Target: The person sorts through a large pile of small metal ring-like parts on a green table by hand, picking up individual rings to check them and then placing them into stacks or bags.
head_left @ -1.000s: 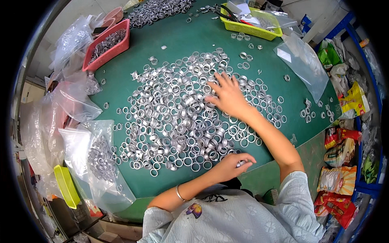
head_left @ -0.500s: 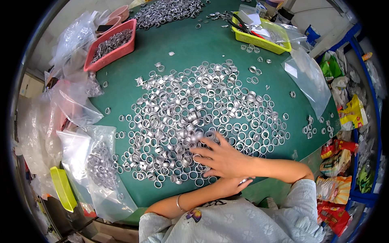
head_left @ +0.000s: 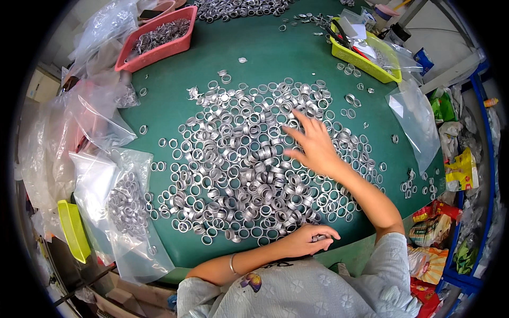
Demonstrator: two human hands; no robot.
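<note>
The right hand [head_left: 321, 152] has fingers spread over rings [head_left: 258, 200]; brisk sweeping could scatter them. The left hand [head_left: 303, 241], curled round metal pieces [head_left: 320, 238], could spill if loosened.

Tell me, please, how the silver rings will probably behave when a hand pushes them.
The rings look thin-walled and open in the middle, so each is probably light. Many lie flat and would likely slide rather than roll; the tilted, piled ones might tumble.

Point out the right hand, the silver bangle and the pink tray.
Right hand [head_left: 317, 150]: head view, back of the hand.
Silver bangle [head_left: 231, 263]: head view, middle of its band.
Pink tray [head_left: 163, 53]: head view, near side wall.
</note>
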